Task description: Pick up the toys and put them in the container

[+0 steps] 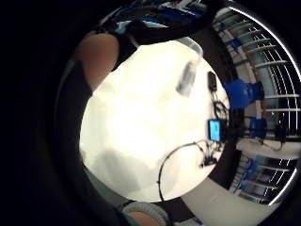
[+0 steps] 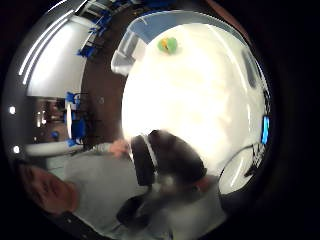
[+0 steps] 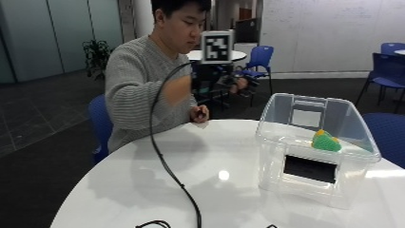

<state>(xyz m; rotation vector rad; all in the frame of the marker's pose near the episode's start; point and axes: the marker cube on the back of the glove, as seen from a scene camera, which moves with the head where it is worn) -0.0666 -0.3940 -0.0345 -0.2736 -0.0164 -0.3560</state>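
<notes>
One black cable (image 3: 171,175) crosses the near part of the white tabletop (image 3: 221,152), and no toy shows loose on the surface around it. Further back on the right stands the clear container (image 3: 278,156), open at the top, with a green and orange toy (image 3: 326,141) inside it. Through the clear walls it is hard to tell whether the toy rests on the floor or against the far wall. Judging by this, the task looks done or nearly so, though the tabletop's near and right edges are cut off and could hide more toys. At the far edge the person's bare hand (image 3: 199,114) rests on the tabletop. Beyond it the gloved right hand (image 3: 237,83) is raised well apart from the container, blurred; whether it holds anything cannot be told.
</notes>
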